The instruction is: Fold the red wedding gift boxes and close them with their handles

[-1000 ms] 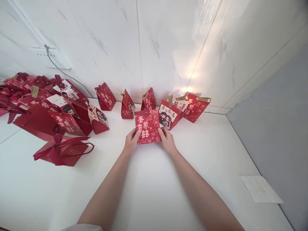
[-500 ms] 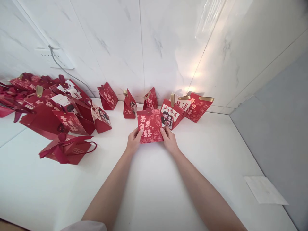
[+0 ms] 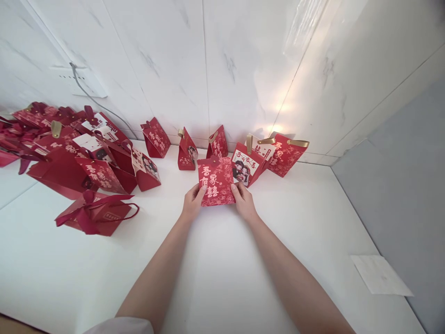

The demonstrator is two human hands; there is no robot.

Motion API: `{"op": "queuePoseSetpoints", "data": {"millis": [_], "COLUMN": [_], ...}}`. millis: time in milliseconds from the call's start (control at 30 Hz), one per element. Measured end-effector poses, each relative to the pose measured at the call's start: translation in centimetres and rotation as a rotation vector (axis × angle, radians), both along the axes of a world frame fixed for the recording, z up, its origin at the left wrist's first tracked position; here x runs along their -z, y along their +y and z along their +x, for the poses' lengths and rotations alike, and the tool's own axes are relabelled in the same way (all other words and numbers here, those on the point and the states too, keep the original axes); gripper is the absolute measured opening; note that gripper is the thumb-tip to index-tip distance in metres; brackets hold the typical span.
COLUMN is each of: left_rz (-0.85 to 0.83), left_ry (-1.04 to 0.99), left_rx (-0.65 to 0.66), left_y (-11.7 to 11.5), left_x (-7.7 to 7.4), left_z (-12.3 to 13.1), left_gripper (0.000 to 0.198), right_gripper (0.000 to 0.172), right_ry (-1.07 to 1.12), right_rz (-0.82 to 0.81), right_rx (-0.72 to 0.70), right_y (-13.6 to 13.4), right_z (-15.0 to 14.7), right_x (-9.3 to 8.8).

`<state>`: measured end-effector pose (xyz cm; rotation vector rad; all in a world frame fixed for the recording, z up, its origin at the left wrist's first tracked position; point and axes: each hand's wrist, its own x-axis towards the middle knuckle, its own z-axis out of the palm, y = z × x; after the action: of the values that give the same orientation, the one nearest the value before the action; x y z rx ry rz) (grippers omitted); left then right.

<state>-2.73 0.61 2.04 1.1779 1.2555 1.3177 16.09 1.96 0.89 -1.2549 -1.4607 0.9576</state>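
I have the red packet (image 3: 222, 183) in the middle of a two-sided grip: my left hand (image 3: 192, 202) grasps its nine-o'clock edge, my right hand (image 3: 244, 201) its three-o'clock edge. I cannot tell whether it touches the table (image 3: 222, 264). Just behind, at twelve o'clock, stands a small box (image 3: 219, 143); at two o'clock, a picture box (image 3: 243, 167), partly covered by the packet. Toward nine-thirty is a red heap (image 3: 79, 155), at eight-thirty a ribboned box (image 3: 107, 220), at four a white sheet (image 3: 382, 274).

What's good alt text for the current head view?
A person's left hand and right hand hold a red printed gift box over a white counter. Similar boxes stand near the marbled wall behind; a denser cluster sits left, a white sheet right.
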Motion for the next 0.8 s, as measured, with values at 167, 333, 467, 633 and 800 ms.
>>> {"op": "queuePoseSetpoints", "data": {"millis": [167,333,467,633,800], "left_rz": [-0.005,0.008,0.023,-0.003,-0.145], "left_ry": [0.009,0.033,0.043,-0.227,-0.455], "left_rx": [0.005,0.002,-0.088,-0.145,-0.013], "left_y": [0.1,0.2,0.4,0.9,1.1], "left_x": [0.1,0.3,0.5,0.5,0.6], "left_z": [-0.1,0.0,-0.3,-1.3,-0.9], "left_gripper": [0.05,0.05,0.05,0.046,0.035], "right_gripper": [0.036,0.037,0.038,0.055,0.089], "right_ry": [0.009,-0.005,0.016,0.048,-0.07], "right_rz": [-0.008,-0.008,0.042,0.226,0.324], "right_rx": [-0.012,-0.006,-0.061,-0.276,-0.212], "right_y": [0.0,0.0,-0.1,-0.9,-1.7], "right_z": [0.0,0.1,0.4,0.1,-0.8], "right_x": [0.0,0.1,0.1,-0.3,-0.6]}}
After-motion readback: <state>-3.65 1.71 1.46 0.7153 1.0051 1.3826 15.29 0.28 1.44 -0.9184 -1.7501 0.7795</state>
